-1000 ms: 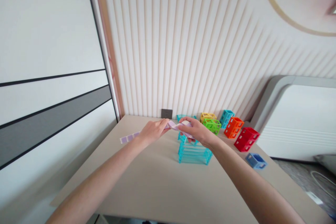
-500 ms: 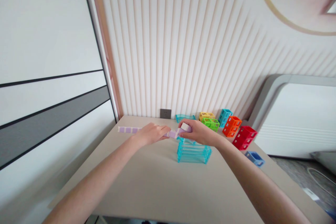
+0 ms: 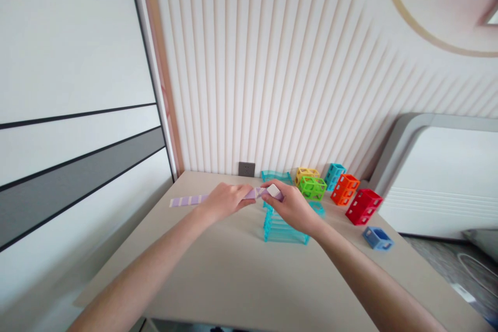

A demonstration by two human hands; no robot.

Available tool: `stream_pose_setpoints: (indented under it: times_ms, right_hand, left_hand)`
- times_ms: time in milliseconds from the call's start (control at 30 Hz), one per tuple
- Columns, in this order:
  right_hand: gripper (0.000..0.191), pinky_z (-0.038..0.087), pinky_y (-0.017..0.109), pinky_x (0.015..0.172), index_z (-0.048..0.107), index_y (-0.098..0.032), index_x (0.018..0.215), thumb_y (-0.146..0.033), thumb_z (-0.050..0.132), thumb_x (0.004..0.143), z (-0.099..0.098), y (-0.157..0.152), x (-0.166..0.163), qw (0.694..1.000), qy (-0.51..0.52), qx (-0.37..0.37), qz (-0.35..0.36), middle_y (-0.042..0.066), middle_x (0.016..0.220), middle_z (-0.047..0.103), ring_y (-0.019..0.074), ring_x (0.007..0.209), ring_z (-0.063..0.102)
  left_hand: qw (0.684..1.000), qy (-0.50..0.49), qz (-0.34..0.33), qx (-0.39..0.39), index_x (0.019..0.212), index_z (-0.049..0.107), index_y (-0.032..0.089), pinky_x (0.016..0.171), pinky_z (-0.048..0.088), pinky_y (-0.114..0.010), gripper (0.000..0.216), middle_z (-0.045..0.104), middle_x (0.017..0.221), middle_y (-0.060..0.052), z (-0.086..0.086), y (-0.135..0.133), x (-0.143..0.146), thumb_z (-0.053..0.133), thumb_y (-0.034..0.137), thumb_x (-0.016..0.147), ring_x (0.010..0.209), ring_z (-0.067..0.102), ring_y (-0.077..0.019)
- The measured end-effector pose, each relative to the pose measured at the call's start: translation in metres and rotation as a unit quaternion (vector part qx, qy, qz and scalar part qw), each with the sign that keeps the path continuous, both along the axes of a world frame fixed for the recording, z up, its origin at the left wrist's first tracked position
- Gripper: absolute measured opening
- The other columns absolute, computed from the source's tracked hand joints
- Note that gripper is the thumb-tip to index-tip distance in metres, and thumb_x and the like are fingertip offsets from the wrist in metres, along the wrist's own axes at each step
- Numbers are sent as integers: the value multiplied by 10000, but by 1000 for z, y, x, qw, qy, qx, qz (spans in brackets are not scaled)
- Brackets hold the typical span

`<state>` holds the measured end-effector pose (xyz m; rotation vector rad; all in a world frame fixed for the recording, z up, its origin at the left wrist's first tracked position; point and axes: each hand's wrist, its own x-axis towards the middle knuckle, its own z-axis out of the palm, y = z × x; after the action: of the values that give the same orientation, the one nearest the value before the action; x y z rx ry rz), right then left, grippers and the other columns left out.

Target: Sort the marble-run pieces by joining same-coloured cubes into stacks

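Observation:
A twist snake puzzle (image 3: 189,201) of purple and white segments stretches between my two hands, above the back part of the table. My left hand (image 3: 225,199) is closed around its middle, and a long straight stretch sticks out to the left. My right hand (image 3: 291,206) grips the right end, where a white face shows between thumb and fingers. Between the hands, a short section looks bent or twisted. Just below my right hand lies a clear turquoise ribbed piece (image 3: 286,232), partly covered by that hand.
On the table (image 3: 233,275), toward the back right, are green (image 3: 312,188), yellow (image 3: 307,174), blue (image 3: 334,175), orange (image 3: 345,189) and red (image 3: 364,206) openwork blocks. A lower blue block (image 3: 378,238) sits near the right edge. Another turquoise piece (image 3: 277,176) lies by the wall socket (image 3: 246,169).
The snake puzzle's left end has dipped, so the strip now slants. My right hand has turned slightly, and the white end face has rotated with it. Both hands keep their hold.

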<state>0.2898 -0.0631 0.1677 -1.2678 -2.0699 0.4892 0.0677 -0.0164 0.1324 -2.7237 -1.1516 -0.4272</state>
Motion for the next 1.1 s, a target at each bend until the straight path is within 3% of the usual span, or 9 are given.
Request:
stream_pose_setpoints:
  times_ms: [233, 467, 567, 700, 900, 1000, 1100]
  right_hand:
    - [357, 346, 225, 507, 660, -224, 1069, -533, 582, 908, -6, -14, -5, 993, 116, -31, 13, -31, 640, 523, 128, 547, 446]
    - [401, 400, 236, 521, 616, -213, 1080, -568, 588, 895, -31, -19, -16, 967, 249, -45, -2, -10, 686, 535, 135, 581, 473]
    - [343, 425, 247, 529, 623, -222, 1060, -529, 572, 915, -41, -20, -20, 972, 234, 7, -23, 18, 750, 592, 140, 591, 496]
    - [243, 514, 295, 652, 650, -246, 1041, -447, 563, 935, -48, -19, -16, 982, 154, 111, -23, 80, 944, 662, 202, 776, 614]
    - [182, 547, 372, 787, 666, -268, 1028, -392, 584, 923, -51, -13, -3, 982, 101, 154, 29, 99, 989, 697, 229, 834, 666]
    - [211, 549, 337, 690, 659, -263, 1014, -433, 574, 923, -51, -16, -7, 985, 119, 126, 3, 102, 980, 697, 235, 834, 662]
    - [295, 469, 272, 502, 647, -244, 1016, -508, 553, 921, -49, -22, -15, 985, 153, 59, -57, 60, 795, 669, 184, 608, 598]
  left_hand:
    - [996, -74, -44, -6, 1063, 561, 214, 652, 469, -271, 373, 756, 1006, -44, 3, -3, -2, 358, 523, 1016, 877, 737, -228]
    - [994, -102, -42, -8, 1003, 549, 202, 648, 457, -276, 412, 737, 905, -49, 2, -8, 2, 311, 539, 1020, 815, 724, -227]
    - [994, -105, -35, -18, 1011, 542, 206, 626, 446, -273, 396, 725, 851, -35, 3, -10, 3, 316, 530, 1021, 775, 719, -224]
    - [994, -100, -49, -24, 1040, 529, 215, 609, 432, -264, 373, 733, 879, -24, 4, -12, 3, 323, 526, 1023, 793, 724, -218]
    - [996, -64, -55, -4, 1086, 528, 214, 587, 431, -249, 334, 750, 872, -19, 1, -12, 1, 375, 502, 1018, 791, 735, -208]
    - [996, -55, -59, 28, 1128, 529, 212, 596, 449, -247, 341, 759, 960, -37, 0, -10, 0, 363, 492, 1026, 826, 743, -206]
    - [995, -48, -64, 61, 1162, 524, 212, 600, 463, -238, 359, 755, 985, -43, -2, -8, 0, 360, 501, 1024, 856, 741, -198]
